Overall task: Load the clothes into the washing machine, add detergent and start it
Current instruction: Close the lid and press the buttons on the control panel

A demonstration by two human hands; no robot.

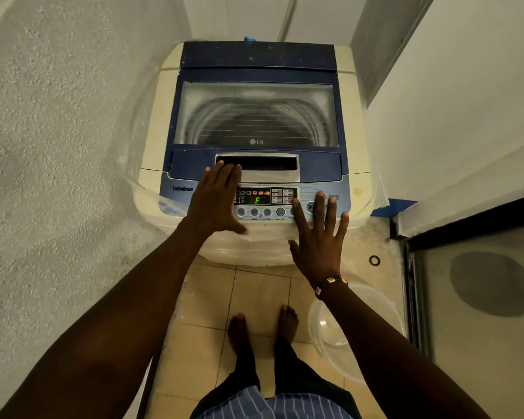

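Head view, looking down: washing machine [256, 152], top-loader, stands in a narrow alcove between walls, lid [256, 116] shut, drum visible through the clear window, dark inside, can't tell if clothes are loaded. Control panel [266, 202] at near edge is lit, green "F" on the display. Left hand [217, 201] flat, fingers spread wide, holding nothing, fingertips at the lid handle recess [256, 164]. Right hand [319, 237] also open and splayed, empty, fingertips over the right end of the panel near the power and start buttons [315, 204]. Handling judgement: machine is heavy, rigid, won't shift; lid is stiff plastic with a glass-like window, light enough to lift by the recess with one hand, hinged at the far edge. Buttons likely need only a light press. Clear plastic film wraps the machine body, probably slippery. Empty clear basin [354, 331] on the tiled floor [254, 297], near right. No detergent in view.
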